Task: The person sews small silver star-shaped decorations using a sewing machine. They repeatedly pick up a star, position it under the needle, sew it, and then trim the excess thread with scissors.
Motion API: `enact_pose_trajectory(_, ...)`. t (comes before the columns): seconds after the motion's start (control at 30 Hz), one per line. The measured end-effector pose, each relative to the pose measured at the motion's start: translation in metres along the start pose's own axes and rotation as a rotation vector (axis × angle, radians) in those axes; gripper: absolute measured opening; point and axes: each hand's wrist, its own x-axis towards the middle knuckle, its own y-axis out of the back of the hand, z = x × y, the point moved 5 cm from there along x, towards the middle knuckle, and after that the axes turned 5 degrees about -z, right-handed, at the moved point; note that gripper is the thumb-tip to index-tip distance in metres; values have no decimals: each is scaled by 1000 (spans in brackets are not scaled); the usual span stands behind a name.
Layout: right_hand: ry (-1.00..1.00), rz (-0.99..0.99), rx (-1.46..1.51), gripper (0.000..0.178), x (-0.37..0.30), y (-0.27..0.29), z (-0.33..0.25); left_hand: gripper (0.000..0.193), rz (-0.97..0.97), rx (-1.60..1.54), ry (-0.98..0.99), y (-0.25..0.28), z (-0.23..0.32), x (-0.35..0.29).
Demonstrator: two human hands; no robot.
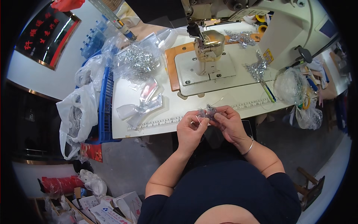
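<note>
Gripping a small silvery piece, the left hand and right hand are both pinched onto it near the centre of the head view. A sewing machine stands upper centre, a shiny silver pile lies upper left, and green-handled snips rest right.

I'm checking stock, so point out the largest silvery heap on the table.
The silvery heap on clear plastic, left of the sewing machine's post; the two bunches right of it are smaller.

Head-worn fisheye, looking down, above both hands
</note>
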Motion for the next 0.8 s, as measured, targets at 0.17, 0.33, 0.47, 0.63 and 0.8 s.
enact_pose_trajectory(0.17, 10, 4, 0, 16, 0, -3, -1, 15, 18, 29, -41, -2, 4, 0)
enact_pose_trajectory(0.33, 75, -82, 27, 15, 1, -1, 1, 14, 34, 115, -93, -4, 2, -1)
enact_pose_trajectory(0.47, 76, -74, 48, 15, 2, 1, 4, 12, 54, 16, -39, -7, 0, -1)
enact_pose_trajectory(0.63, 79, -92, 58, 16, 0, -1, 3, 13, 37, -80, -37, -9, 2, 2)
enact_pose_trajectory(0.8, 32, -57, 41, 15, 3, 1, 2, 11, -27, -48, 89, -1, -2, 4)
